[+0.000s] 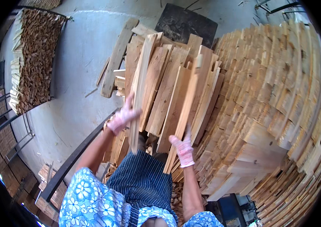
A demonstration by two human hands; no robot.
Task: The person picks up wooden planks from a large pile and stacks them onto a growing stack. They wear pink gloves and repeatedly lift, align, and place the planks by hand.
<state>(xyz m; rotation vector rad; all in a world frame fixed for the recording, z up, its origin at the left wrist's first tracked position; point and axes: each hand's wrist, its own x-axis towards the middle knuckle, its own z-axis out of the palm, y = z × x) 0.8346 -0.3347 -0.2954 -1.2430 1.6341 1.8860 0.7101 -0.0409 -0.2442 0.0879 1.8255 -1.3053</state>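
Both hands gloved, pink-white knit. Left hand (123, 116) at about 9 o'clock of centre, fingers spread flat against the face of a long pale plank (141, 81) that stands tilted on edge, top end leaning to 1 o'clock. Right hand (183, 148) at about 6 o'clock, fingers curled around the lower end of a 2nd thin plank (187, 102), also tilted up toward 12 o'clock. The 2 planks are near each other but apart, both resting against a loose heap of boards (168, 75) that fans out from 12 to 1 o'clock.

At 3 o'clock: large stacked wall of cut board ends (274, 106), touching the heap. At 10 o'clock, well apart: another stack of wood pieces in a metal frame (35, 53) on the concrete floor (81, 49). Dark mat (187, 20) at 12 o'clock. 1 stray board (118, 56) lies on the floor at 11 o'clock. Striped apron (141, 181) at 6 o'clock.
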